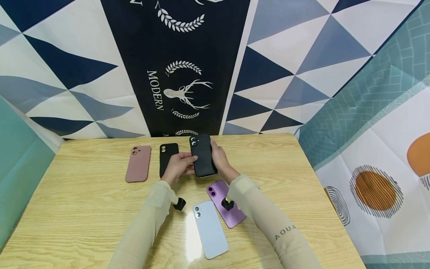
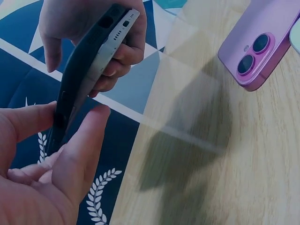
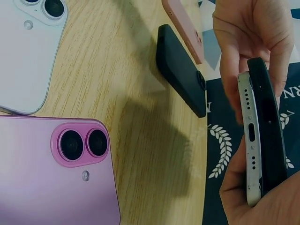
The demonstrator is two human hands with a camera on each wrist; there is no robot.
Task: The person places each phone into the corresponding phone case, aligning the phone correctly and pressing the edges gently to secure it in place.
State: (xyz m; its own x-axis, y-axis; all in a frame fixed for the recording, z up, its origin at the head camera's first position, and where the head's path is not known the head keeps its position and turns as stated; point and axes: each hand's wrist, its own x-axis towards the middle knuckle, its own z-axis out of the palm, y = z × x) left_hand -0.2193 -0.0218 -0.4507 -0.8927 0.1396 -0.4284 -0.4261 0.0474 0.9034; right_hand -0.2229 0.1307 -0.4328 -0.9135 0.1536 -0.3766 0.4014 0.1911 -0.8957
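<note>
Above the far part of the table, both hands hold a black phone case (image 1: 203, 157) with a phone in it. The phone's silvery bottom edge (image 3: 251, 140), with port and speaker holes, stands out from the case along one side in the wrist views. My right hand (image 1: 220, 160) grips phone and case together from the right. On the other side, my left hand (image 1: 178, 166) pinches the case edge between thumb and fingers. The phone's screen is hidden from the head view.
On the table (image 1: 84, 216), another black case (image 1: 167, 157) lies by the left hand, partly covered by it. A pink case (image 1: 138, 163) lies farther left. Nearer are a purple phone (image 1: 220, 188) under the right forearm and a light blue phone (image 1: 211, 229). Patterned cloth (image 1: 279, 74) hangs behind.
</note>
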